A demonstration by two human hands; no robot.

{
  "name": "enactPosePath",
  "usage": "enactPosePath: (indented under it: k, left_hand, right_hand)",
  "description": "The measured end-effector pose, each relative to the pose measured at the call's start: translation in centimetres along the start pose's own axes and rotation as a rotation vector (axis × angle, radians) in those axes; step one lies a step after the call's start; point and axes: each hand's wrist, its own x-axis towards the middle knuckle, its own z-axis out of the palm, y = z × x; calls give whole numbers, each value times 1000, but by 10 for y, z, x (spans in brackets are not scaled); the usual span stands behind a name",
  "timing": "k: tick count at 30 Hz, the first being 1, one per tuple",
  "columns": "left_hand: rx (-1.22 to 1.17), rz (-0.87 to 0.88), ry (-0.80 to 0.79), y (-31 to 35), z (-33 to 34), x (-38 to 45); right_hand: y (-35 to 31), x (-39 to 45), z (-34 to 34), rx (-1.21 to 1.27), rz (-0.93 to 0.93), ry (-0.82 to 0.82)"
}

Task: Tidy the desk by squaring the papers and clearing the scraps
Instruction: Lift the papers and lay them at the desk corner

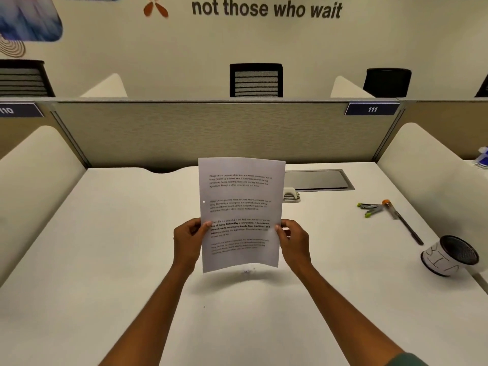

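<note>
A stack of printed white papers (241, 204) stands upright above the white desk (105, 260), its lower edge just off the surface. My left hand (188, 240) grips its left edge and my right hand (294, 239) grips its right edge, thumbs on the front. A few tiny dark scraps (247, 270) lie on the desk under the papers' bottom edge. A hole punch (290, 194) sits partly hidden behind the sheets.
A green stapler (369, 208), an orange-capped tool (390, 208) and a black pen (410, 229) lie at the right. A mesh cup (449, 254) lies on its side near the right edge. A cable hatch (318, 180) is set at the back. Partitions surround the desk.
</note>
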Motion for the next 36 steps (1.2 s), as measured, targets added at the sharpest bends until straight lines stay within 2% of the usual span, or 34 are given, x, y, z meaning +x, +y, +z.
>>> enactPosePath:
  k: [7,20,27,36]
  left_hand:
    - [-50,-55,3,7,-38,8]
    - [-107,-17,39,-8,-58,-15]
    - [57,-54,-31,-37,-48,-41]
    - [100,20,27,-31,-35,-40]
  right_hand:
    - [-21,3,17,91,16,-58]
    - [-21,-24,36,170,18,-40]
    - [9,-41,40,85,95,-157]
    - [9,-40,40,88,56,-33]
